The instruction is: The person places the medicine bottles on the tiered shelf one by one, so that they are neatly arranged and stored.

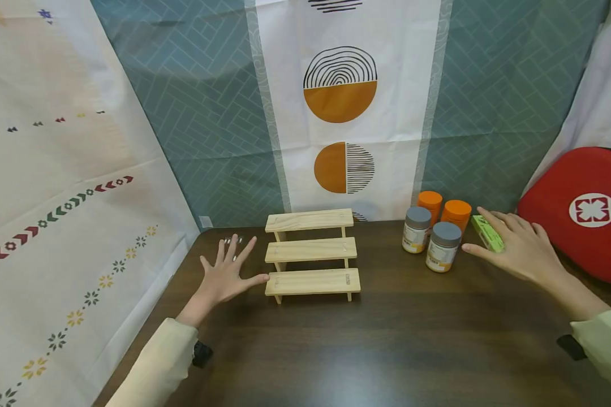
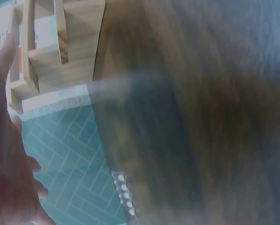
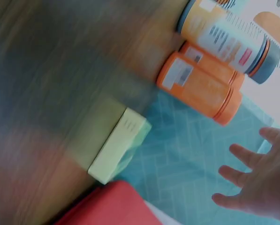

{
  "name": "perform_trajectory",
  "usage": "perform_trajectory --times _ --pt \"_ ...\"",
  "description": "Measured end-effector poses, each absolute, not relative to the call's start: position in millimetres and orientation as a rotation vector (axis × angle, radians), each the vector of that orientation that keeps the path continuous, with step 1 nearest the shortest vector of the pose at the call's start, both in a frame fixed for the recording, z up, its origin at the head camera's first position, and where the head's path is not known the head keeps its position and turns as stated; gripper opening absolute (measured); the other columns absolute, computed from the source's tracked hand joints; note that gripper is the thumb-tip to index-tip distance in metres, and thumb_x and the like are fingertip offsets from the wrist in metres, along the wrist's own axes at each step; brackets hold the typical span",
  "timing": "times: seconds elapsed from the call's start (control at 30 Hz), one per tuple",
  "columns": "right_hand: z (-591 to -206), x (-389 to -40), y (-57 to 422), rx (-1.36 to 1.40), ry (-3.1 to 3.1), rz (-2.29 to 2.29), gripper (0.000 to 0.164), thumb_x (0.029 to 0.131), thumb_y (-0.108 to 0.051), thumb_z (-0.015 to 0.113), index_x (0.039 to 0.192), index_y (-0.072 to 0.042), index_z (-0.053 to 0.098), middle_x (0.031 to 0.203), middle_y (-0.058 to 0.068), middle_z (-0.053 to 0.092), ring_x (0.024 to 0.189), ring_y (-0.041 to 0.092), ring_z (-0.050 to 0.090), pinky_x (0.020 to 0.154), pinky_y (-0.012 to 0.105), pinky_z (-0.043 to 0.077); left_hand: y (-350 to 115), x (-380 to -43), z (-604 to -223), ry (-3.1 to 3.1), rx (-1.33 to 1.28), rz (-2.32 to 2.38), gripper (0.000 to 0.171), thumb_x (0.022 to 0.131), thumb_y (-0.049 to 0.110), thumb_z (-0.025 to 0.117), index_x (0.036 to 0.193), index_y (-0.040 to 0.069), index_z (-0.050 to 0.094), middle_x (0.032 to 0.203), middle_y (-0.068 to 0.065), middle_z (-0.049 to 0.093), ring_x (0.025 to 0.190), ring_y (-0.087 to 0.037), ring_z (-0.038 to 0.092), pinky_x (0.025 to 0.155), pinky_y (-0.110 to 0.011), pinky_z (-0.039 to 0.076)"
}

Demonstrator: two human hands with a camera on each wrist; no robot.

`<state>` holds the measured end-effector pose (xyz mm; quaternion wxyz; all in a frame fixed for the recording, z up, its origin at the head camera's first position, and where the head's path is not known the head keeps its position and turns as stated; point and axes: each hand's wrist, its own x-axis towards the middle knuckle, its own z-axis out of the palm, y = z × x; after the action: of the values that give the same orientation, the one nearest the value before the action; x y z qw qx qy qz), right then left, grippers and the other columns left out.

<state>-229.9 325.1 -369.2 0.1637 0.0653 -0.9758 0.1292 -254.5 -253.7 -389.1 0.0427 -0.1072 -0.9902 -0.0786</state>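
My left hand (image 1: 226, 278) is spread with straight fingers beside the left end of a three-step wooden shelf (image 1: 313, 281), its thumb near the lowest step. Behind its fingers, partly hidden, lies a blister pack (image 2: 124, 193) of white pills. On the other side, my right hand (image 1: 524, 249) reaches out with extended fingers over a light green box (image 1: 487, 233), covering part of it in the head view. Left of that hand stand two grey-lidded jars (image 1: 443, 247) and two orange bottles (image 1: 456, 213). Neither hand holds anything.
A red first-aid case (image 1: 580, 217) with a white cross emblem stands at the far right. Patterned cloth (image 1: 214, 102) hangs behind the dark wooden table (image 1: 310, 350), and white embroidered cloth (image 1: 56, 169) borders its left side.
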Motion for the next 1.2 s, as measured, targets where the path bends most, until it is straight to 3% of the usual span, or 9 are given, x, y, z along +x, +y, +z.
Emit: perform_trajectory --times 0.2,0.37,0.6,0.8,1.2 --pt "-371.7 -234.7 308.8 0.239 -2.744 0.525 0.084 0.082 -0.057 0.069 0.142 -0.003 0.046 0.135 0.03 0.051 0.119 0.048 0.046 0.091 0.068 0.035 -243.3 -249.6 -397.5 -2.982 -0.419 -0.331 0.101 0.078 0.072 0.061 0.157 0.037 0.01 0.164 -0.022 0.009 0.147 -0.053 0.008 0.102 -0.084 0.009" --pt "-373.6 -238.7 298.3 0.23 -2.79 0.759 0.084 0.084 -0.05 0.071 0.143 0.002 0.042 0.136 0.031 0.047 0.122 0.05 0.043 0.092 0.068 0.035 -236.7 -250.6 -403.5 -2.979 -0.528 -0.552 0.101 0.077 0.063 0.069 0.157 0.032 0.016 0.163 -0.021 0.013 0.149 -0.05 0.008 0.107 -0.08 0.009" --pt "-376.0 -244.4 288.6 0.171 -2.873 1.044 0.087 0.089 -0.049 0.065 0.151 0.0 0.028 0.148 0.034 0.036 0.13 0.052 0.04 0.096 0.067 0.036 -234.1 -251.8 -406.7 -2.955 -0.622 -0.94 0.108 0.074 0.046 0.082 0.157 0.022 0.018 0.163 -0.019 0.015 0.15 -0.047 0.009 0.109 -0.076 0.014" --pt "-379.5 -247.1 289.4 0.165 -2.846 1.117 0.079 0.092 -0.042 0.064 0.148 0.004 0.031 0.144 0.036 0.038 0.126 0.055 0.042 0.094 0.067 0.039 -230.4 -258.5 -407.8 -2.916 -0.637 -1.287 0.107 0.074 0.034 0.085 0.155 0.02 0.016 0.163 -0.012 0.018 0.15 -0.04 0.016 0.113 -0.068 0.021" --pt "-381.2 -248.3 286.6 0.168 -2.827 1.139 0.075 0.094 -0.039 0.063 0.144 0.008 0.034 0.137 0.037 0.044 0.122 0.054 0.046 0.092 0.064 0.041 -235.6 -263.4 -413.9 -2.817 -0.723 -1.663 0.111 0.075 0.013 0.084 0.155 0.017 0.007 0.153 -0.026 0.026 0.138 -0.051 0.036 0.105 -0.064 0.039"
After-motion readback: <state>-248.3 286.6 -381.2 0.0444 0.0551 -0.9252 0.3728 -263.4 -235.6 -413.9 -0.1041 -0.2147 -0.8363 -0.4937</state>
